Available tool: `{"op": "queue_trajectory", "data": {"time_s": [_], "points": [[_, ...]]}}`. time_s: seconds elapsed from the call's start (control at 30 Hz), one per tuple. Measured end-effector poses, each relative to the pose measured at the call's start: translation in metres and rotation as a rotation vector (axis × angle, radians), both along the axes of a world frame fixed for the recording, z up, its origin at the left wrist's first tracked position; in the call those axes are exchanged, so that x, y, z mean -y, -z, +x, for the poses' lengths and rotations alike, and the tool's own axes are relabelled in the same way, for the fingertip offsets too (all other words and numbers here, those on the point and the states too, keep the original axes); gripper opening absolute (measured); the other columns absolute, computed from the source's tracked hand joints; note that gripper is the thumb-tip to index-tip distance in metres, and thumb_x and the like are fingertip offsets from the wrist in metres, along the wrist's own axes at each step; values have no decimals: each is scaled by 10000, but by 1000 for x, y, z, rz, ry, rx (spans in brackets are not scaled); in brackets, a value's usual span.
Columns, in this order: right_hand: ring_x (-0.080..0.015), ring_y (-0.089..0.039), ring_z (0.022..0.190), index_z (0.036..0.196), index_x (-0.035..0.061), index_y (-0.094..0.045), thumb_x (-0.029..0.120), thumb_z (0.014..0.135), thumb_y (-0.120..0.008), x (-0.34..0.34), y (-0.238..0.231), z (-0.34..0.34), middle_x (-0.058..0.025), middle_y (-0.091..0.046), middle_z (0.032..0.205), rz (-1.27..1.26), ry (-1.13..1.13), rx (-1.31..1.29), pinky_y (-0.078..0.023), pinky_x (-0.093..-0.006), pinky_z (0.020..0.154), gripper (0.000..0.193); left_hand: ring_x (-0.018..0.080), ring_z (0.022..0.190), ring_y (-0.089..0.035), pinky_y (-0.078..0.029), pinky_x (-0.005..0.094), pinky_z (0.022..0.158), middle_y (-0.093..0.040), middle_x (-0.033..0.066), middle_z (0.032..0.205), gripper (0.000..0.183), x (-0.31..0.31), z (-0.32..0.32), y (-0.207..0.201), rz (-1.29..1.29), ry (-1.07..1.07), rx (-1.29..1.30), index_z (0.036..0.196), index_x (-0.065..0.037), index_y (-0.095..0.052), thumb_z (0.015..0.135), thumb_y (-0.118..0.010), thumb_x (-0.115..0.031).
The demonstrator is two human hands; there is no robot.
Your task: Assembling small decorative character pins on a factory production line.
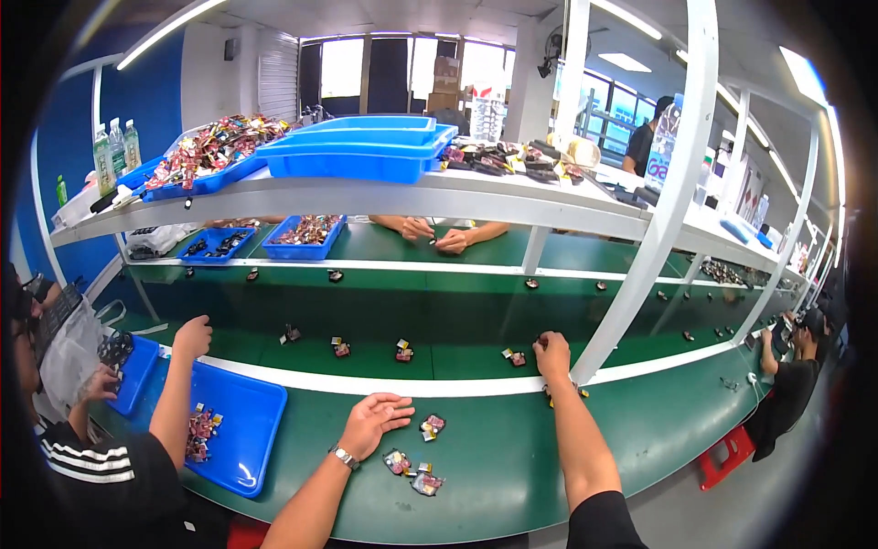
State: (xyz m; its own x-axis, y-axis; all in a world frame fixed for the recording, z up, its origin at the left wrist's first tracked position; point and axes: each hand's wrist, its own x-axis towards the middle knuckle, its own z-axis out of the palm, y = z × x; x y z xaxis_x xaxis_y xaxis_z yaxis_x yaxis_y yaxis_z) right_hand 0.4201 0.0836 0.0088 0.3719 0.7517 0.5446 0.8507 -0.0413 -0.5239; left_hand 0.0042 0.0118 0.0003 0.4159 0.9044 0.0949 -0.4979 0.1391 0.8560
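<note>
My left hand (373, 425), with a metal watch on the wrist, hovers over the green bench with its fingers stretched out and nothing in them. Just right of it lie three small reddish electronic pieces with yellow-and-white tags: one piece (432, 425), a second piece (397, 461) and a third piece (426, 481). My right hand (553, 357) reaches over the white rail at the belt's edge, fingers curled together. A dark bit shows at its fingertips, too small to name. Left of those fingers, another tagged piece (516, 358) rests on the green belt.
A blue tray (265, 412) of similar pieces stands left, near a co-worker's arm (174, 403). A white post (640, 220) rises right of my right hand. Overhead, a shelf (366, 197) bears blue trays (357, 160). Across the belt are another person's hands (448, 240).
</note>
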Motion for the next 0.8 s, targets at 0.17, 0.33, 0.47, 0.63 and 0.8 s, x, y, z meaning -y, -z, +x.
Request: {"op": "queue_trajectory", "data": {"time_s": [0.17, 0.33, 0.47, 0.63, 0.8], "points": [[-362, -583, 963, 870, -12, -600, 280, 781, -753, 2, -10, -12, -173, -641, 928, -98, 41, 57, -482, -449, 811, 341, 339, 1110, -613, -518, 437, 950, -585, 236, 1223, 246, -1, -6, -1, -27, 7, -30, 1176, 24, -512, 944, -527, -55], [-337, -592, 915, 968, 2, -575, 287, 692, -812, 7, -11, -43, -162, -635, 855, -219, 97, 154, -488, -437, 806, 462, 325, 1078, -631, -530, 416, 924, -610, 227, 1179, 245, -1, -6, -3, -10, 32, -28, 1168, 29, -518, 946, -541, -73], [-321, -623, 836, 992, 10, -546, 188, 689, -787, 4, -2, -37, -144, -640, 842, -195, 25, 96, -502, -421, 797, 426, 307, 1030, -650, -538, 399, 897, -627, 221, 1148, 258, -5, 0, 3, 28, 57, -13, 1168, 31, -520, 946, -555, -96], [-250, -673, 842, 1099, 16, -482, 138, 691, -792, 42, -28, -103, -130, -656, 915, -118, -568, -86, -531, -364, 766, 526, 259, 997, -648, -540, 373, 860, -619, 197, 1173, 280, -3, -5, 3, -5, 20, -82, 1202, 19, -519, 977, -521, -147], [-270, -614, 1040, 1155, 37, -510, 106, 719, -760, 102, -70, -187, -123, -628, 1086, -164, -948, -5, -481, -370, 921, 507, 194, 896, -620, -524, 329, 762, -619, 126, 1092, 416, 1, -3, 2, -47, 258, -185, 1243, 17, -514, 1030, -414, -326]]}}
